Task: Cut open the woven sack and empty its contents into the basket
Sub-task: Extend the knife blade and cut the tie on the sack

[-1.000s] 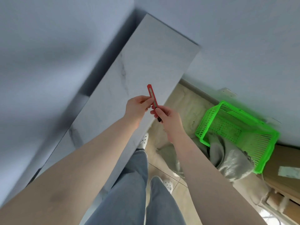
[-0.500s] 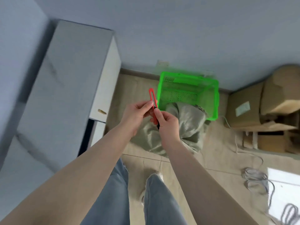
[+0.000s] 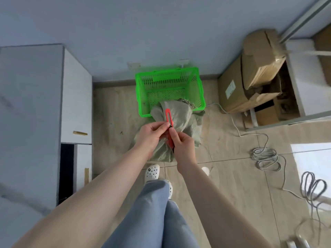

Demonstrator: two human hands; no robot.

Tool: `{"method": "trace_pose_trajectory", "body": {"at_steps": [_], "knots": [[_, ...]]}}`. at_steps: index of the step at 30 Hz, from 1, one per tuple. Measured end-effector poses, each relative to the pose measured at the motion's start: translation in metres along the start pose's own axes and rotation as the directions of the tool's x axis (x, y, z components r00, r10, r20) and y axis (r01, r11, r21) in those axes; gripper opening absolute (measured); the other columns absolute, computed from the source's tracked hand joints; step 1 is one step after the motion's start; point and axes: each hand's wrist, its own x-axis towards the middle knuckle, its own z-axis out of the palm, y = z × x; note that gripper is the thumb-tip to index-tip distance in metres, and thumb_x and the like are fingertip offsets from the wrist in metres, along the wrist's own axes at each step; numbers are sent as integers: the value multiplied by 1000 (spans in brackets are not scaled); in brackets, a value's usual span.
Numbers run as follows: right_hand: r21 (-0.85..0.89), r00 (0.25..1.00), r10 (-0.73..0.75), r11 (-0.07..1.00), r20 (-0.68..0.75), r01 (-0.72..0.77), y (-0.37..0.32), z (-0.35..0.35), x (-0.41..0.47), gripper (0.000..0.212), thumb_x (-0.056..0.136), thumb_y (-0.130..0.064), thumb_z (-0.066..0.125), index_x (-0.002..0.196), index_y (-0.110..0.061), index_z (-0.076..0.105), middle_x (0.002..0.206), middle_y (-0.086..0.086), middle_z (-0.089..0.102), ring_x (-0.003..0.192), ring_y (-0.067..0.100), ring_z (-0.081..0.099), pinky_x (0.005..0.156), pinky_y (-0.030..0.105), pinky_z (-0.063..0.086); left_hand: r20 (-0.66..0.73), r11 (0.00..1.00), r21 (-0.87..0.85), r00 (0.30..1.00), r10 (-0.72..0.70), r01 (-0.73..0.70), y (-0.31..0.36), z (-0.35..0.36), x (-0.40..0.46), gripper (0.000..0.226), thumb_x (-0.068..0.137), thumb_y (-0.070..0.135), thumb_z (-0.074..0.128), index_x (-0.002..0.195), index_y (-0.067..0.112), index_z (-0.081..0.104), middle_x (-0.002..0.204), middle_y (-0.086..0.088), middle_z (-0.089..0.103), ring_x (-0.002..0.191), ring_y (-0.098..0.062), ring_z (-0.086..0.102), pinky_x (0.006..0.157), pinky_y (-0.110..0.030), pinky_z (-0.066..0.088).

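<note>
— Now, what is held?
— A red box cutter (image 3: 169, 117) is gripped by both hands, left hand (image 3: 152, 134) and right hand (image 3: 182, 144), blade pointed away.
— Where is the woven sack (image 3: 180, 120)?
— Just below, leaned on the green basket (image 3: 141, 97).

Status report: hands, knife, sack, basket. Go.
Both hands, left and right, on red utility knife, blade out. Woven sack uncut, leaning on green basket rim. Nothing blocking.
</note>
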Motion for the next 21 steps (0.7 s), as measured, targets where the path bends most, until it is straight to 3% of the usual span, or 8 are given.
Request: {"method": "trace_pose_trajectory", "body": {"at_steps": [4, 6, 10, 15, 18, 21], "knots": [[-41, 998, 40, 998, -47, -42, 23, -23, 22, 27, 98, -22, 57, 77, -10, 69, 50, -8, 51, 48, 5, 41, 49, 19, 33, 47, 992, 82, 994, -97, 93, -29, 11, 26, 11, 92, 14, 61, 88, 12, 72, 69, 6, 71, 63, 1, 63, 66, -11, 51], [-16, 990, 92, 995, -109, -94, 40, -36, 36, 28, 98, -21, 56, 75, -11, 69, 49, -7, 51, 46, 5, 41, 46, 17, 33, 42, 984, 94, 987, -157, 152, -48, 13, 43, 9, 91, 16, 63, 92, 13, 71, 69, 8, 71, 62, 3, 63, 64, -9, 50], [26, 960, 199, 980, -198, -197, 79, -60, 64, 30, 99, -24, 55, 76, -11, 69, 51, -2, 52, 43, 4, 41, 44, 15, 34, -102, 961, 139, 969, -227, 240, -93, 7, 87, 8, 92, 15, 63, 95, 10, 68, 76, -1, 64, 68, -7, 58, 71, -19, 50], [-53, 943, 279, 955, -179, -293, 131, -82, 99, 29, 97, -30, 57, 76, -16, 71, 49, -9, 56, 47, 6, 43, 48, 18, 36, -259, 920, 166, 916, -306, 355, -155, 1, 139, 27, 90, 19, 65, 112, 3, 62, 89, -3, 67, 72, -5, 61, 62, -12, 49], [-81, 947, 291, 949, -137, -303, 160, -90, 126, 29, 97, -30, 58, 75, -15, 71, 49, -10, 55, 49, 5, 44, 49, 15, 36, -347, 900, 197, 886, -306, 388, -195, 5, 170, 42, 86, 22, 70, 121, 3, 57, 112, -11, 67, 99, -20, 65, 89, -28, 52], [-139, 953, 291, 943, -86, -301, 184, -99, 152, 29, 98, -27, 57, 76, -14, 70, 50, -8, 56, 51, 7, 45, 51, 16, 37, -412, 853, 332, 876, -252, 402, -227, 11, 197, 58, 84, 29, 72, 132, 8, 50, 134, -10, 55, 121, -23, 55, 100, -27, 41]]}}
